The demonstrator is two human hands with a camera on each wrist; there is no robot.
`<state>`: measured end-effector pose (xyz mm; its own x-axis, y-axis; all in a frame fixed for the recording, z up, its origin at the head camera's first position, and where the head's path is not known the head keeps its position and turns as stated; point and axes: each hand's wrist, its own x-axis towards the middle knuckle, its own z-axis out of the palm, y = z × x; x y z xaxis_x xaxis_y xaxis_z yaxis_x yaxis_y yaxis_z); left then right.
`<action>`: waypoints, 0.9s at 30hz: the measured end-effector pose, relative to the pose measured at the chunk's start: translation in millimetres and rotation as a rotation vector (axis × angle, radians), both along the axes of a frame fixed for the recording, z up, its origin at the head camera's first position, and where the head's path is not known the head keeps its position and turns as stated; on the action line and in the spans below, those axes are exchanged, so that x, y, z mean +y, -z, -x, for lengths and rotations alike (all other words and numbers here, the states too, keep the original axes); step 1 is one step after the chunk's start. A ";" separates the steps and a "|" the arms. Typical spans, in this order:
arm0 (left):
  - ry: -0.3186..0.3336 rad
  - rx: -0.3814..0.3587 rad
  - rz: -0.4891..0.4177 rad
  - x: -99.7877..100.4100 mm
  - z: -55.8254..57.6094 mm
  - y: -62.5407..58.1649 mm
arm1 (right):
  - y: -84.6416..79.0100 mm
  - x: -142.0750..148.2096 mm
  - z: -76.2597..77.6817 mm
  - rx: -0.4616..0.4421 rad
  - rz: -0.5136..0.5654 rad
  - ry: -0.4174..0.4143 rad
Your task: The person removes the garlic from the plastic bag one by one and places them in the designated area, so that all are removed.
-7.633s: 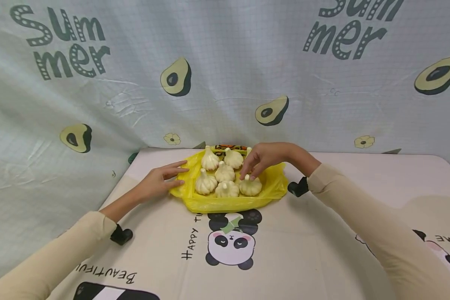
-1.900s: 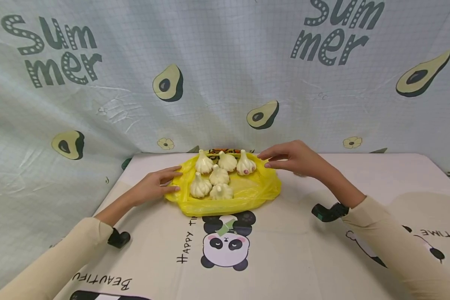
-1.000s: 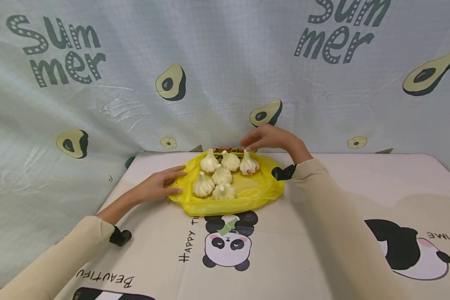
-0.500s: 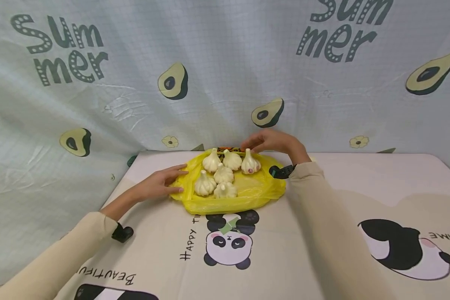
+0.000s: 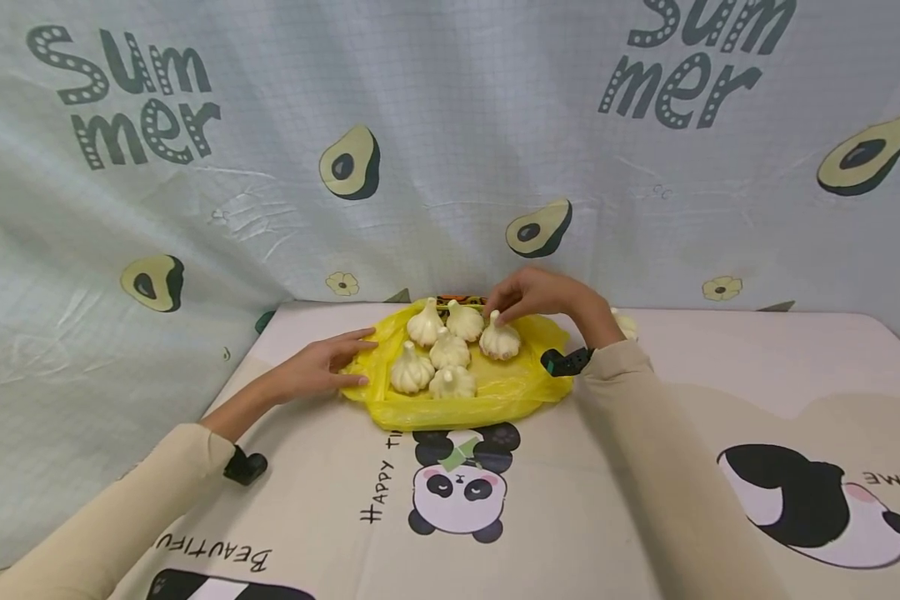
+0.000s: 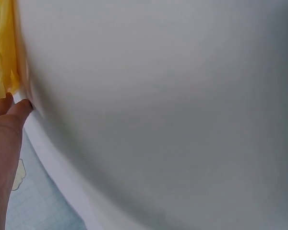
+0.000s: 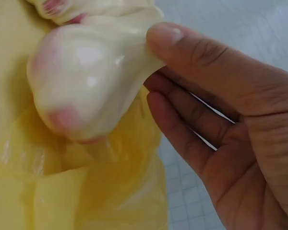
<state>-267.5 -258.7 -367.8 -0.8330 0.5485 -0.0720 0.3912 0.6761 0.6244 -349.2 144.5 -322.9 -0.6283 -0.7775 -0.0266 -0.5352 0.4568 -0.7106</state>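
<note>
Three bits of lettering [image 5: 377, 490] mark the counter [image 5: 577, 500]: a cut-off "BEAUTIFU" at lower left, "HAPPY TI" at lower centre, "TIME" at the right edge. Beyond, mid-frame, five garlic bulbs [image 5: 452, 382] lie on a yellow bag [image 5: 450, 412]. The left hand [image 5: 307, 371] touches its left edge, grip apart; the right hand [image 5: 543, 293] has its grip clamped on the stem of a sixth bulb [image 5: 500, 342] over the bag's right half. A seventh bulb [image 5: 626, 323] shows partly behind the right wrist [image 5: 602, 327]. The backdrop [image 5: 435, 83] reads "SUMMER" twice among four avocados [image 5: 349, 162].

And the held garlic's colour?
The garlic is cream with pink patches, clearest in the right wrist view.
</note>
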 end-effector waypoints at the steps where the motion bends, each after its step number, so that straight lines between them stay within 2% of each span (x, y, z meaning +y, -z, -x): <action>1: 0.000 -0.002 -0.002 -0.4 -0.2 0.2 | -0.3 -1.2 -0.5 -0.003 0.000 -0.007; 9: -0.005 -0.006 -0.004 -1.9 -1.2 -0.6 | -1.5 -10.8 5.9 -0.014 -0.046 -0.096; 16: -0.002 -0.023 0.010 0.7 0.7 -0.4 | -6.6 -23.0 13.3 -0.098 -0.123 -0.153; 19: 0.002 -0.030 0.016 2.0 1.4 0.4 | -9.4 -27.3 17.0 -0.077 -0.168 -0.190; 22: -0.002 -0.039 0.019 2.0 1.4 1.1 | -13.3 -28.8 19.1 -0.017 -0.201 -0.246; 27: -0.011 -0.033 0.023 -2.1 0.0 -1.0 | -14.8 -23.8 19.6 0.046 -0.184 -0.273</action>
<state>-267.4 -260.8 -366.7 -0.8360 0.5373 -0.1115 0.3635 0.6943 0.6211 -368.8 120.8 -308.1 -0.4014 -0.9021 -0.1584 -0.6849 0.4105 -0.6020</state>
